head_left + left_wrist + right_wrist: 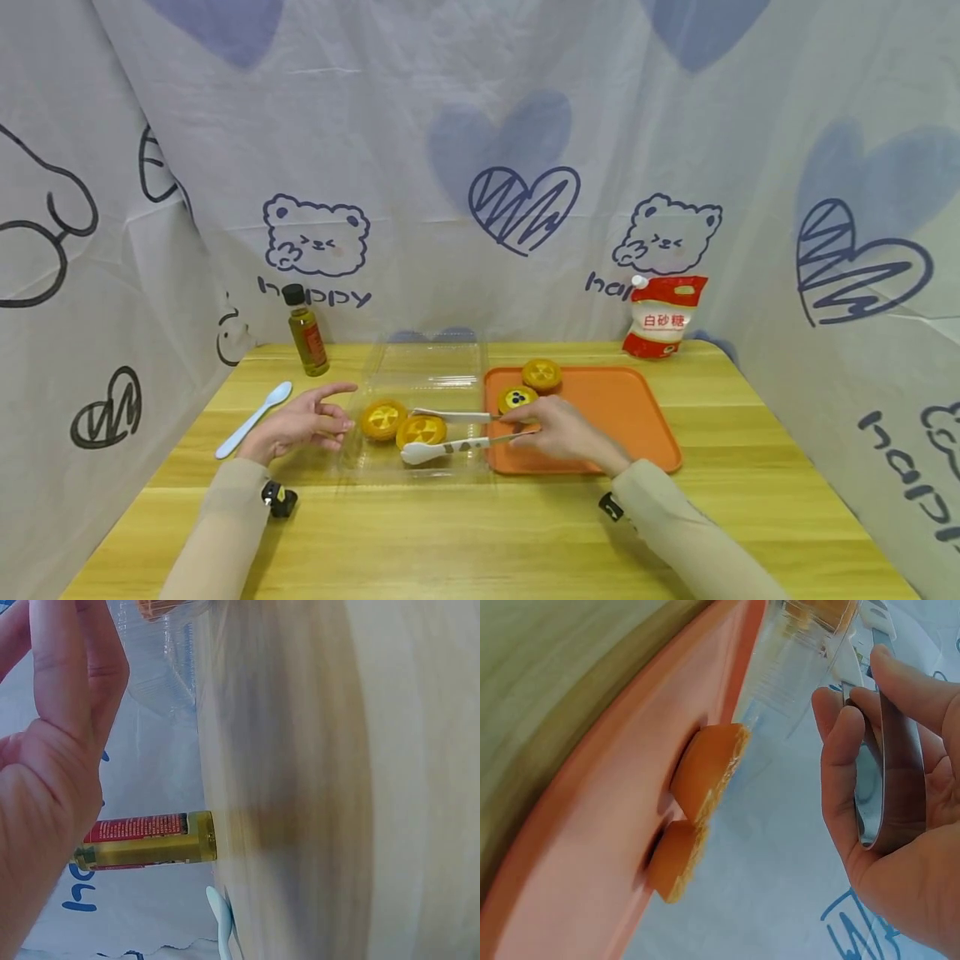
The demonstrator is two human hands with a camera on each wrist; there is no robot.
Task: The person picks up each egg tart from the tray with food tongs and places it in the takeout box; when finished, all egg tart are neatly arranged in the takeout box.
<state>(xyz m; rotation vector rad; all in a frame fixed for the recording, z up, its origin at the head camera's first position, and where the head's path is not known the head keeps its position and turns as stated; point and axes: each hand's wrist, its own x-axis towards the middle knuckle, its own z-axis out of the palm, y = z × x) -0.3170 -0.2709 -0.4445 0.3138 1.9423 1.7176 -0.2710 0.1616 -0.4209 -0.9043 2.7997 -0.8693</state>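
My right hand (558, 429) grips a pair of food tongs (457, 447) with metal arms and white tips. In the right wrist view the thumb and fingers (844, 746) press on the bent metal strip from both sides. The spread white tips reach left into an open clear plastic box (457, 392), on either side of an egg tart (422, 431). A second egg tart (383, 419) sits to its left in the box. My left hand (303, 423) is at the box's left side, fingers loosely extended and holding nothing.
An orange tray (607, 417) right of the box bears a berry-topped tart (516, 400) and a plain tart (542, 376). An oil bottle (307, 333) and light-blue spoon (255, 419) are at the left. A red-and-white sugar pouch (663, 318) stands at the back right.
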